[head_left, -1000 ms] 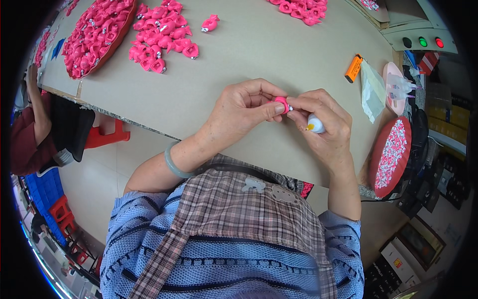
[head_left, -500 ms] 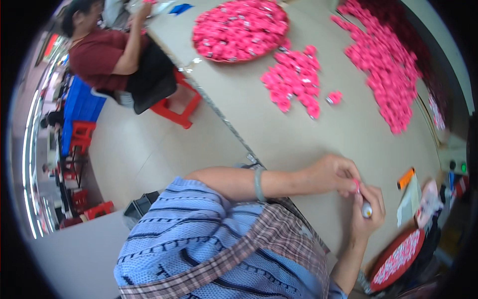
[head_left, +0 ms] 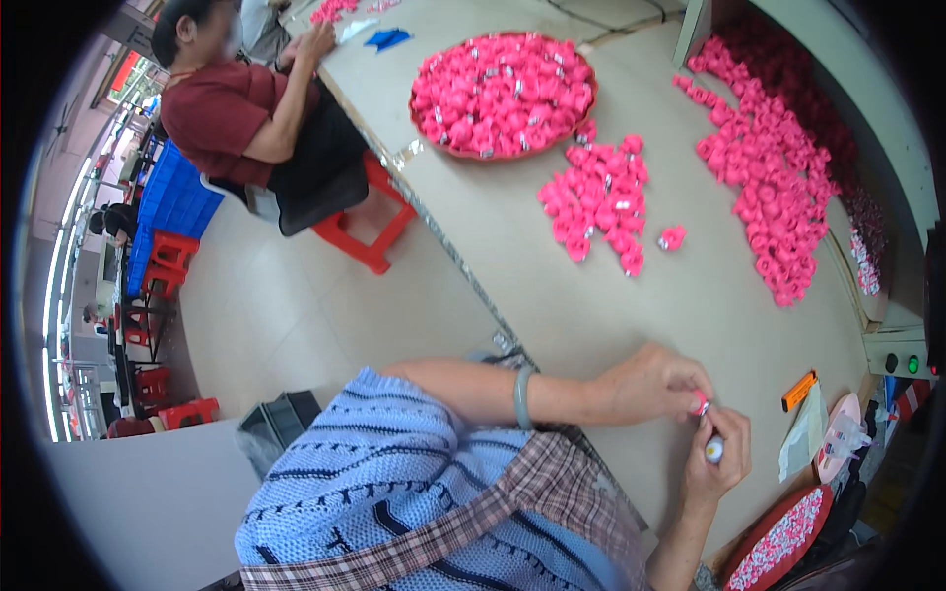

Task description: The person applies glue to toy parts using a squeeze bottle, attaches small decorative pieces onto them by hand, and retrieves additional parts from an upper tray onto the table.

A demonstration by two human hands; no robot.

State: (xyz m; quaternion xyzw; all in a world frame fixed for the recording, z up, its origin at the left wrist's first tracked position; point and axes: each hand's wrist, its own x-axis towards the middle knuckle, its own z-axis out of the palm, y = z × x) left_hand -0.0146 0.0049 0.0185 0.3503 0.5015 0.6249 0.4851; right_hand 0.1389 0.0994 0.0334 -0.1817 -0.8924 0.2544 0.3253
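Note:
Above the table's right front part, my two hands meet. My left hand [head_left: 648, 386], with a pale bangle [head_left: 521, 397] on its wrist, pinches a small pink piece [head_left: 700, 402] between thumb and fingertips. My right hand [head_left: 726, 467] is wrapped round a thin tool with a white rounded handle end [head_left: 714, 450]; its tip meets the pink piece and is too small to make out. Farther up the table lies a loose pile of similar pink pieces with silvery parts [head_left: 596, 202], and one single piece [head_left: 672, 237] lies apart from it.
A round red tray [head_left: 414, 116] heaped with pink pieces stands at the back. Another long pink pile [head_left: 774, 197] lies at the right. An orange cutter [head_left: 799, 391] and a red tray with small pink-and-white bits [head_left: 734, 581] are near my right hand. A co-worker [head_left: 222, 108] sits at the far left.
The whole view has shifted, so table, piles and co-worker appear lower in the picture. My hands stay together on the pink piece and the tool.

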